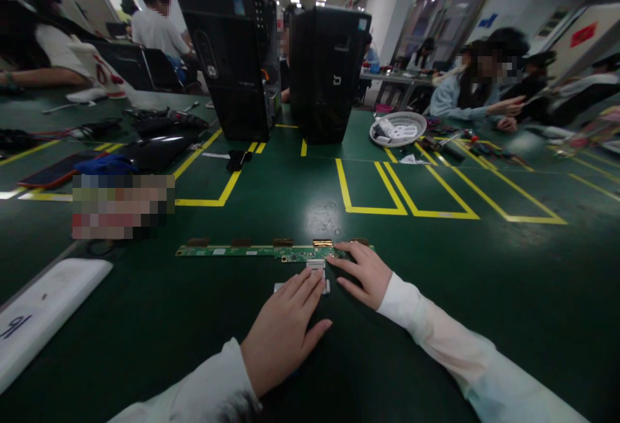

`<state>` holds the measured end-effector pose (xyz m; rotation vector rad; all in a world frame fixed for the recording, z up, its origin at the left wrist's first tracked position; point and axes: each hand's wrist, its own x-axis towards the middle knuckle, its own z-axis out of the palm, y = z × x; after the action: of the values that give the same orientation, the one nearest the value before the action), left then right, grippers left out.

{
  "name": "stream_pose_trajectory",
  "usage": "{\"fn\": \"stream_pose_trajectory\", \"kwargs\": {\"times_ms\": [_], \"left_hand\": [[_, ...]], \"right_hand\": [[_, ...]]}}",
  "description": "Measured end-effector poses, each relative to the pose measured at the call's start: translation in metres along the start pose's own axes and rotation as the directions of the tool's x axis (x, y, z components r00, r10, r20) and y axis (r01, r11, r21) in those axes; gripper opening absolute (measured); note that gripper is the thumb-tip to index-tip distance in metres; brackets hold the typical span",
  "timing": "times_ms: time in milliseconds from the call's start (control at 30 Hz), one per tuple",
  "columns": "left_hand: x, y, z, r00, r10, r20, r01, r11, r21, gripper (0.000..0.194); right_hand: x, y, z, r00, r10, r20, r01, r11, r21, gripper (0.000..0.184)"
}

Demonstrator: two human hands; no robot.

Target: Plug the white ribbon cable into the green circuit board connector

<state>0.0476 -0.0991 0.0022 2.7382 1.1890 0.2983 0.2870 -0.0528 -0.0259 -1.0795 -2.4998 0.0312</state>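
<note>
A long, narrow green circuit board [227, 251] lies crosswise on the table, with brown-gold tabs along its far edge. At its near edge, right of the board's middle, a whitish flat ribbon cable [316, 265] meets it. My left hand [285, 323] rests over this cable with its fingers stretched out and the thumb apart, hiding most of it. Pale end pieces of the cable show on both sides of those fingers. My right hand [365, 274] touches the board's right part with spread fingertips, covering some of it.
Two black computer towers [227, 61] stand at the back of the green table [271, 184]. A white basket [398, 129] holds small parts. Yellow tape marks areas. At left lie a white case [53, 313], blue cloth [106, 165] and dark cables. Other people sit farther off.
</note>
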Motion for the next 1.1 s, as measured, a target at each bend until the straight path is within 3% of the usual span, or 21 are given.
{"fn": "stream_pose_trajectory", "kwargs": {"times_ms": [533, 1100], "left_hand": [[0.000, 0.002, 0.003, 0.999, -0.052, -0.009, 0.052, 0.999, -0.003, 0.055], [0.002, -0.011, 0.001, 1.000, 0.012, -0.021, -0.013, 0.999, -0.053, 0.050]], "right_hand": [[0.000, 0.000, -0.002, 0.999, 0.009, 0.032, -0.009, 1.000, 0.005, 0.040], [-0.001, 0.003, -0.003, 0.998, -0.008, 0.067, 0.005, 0.999, 0.042, 0.045]]}}
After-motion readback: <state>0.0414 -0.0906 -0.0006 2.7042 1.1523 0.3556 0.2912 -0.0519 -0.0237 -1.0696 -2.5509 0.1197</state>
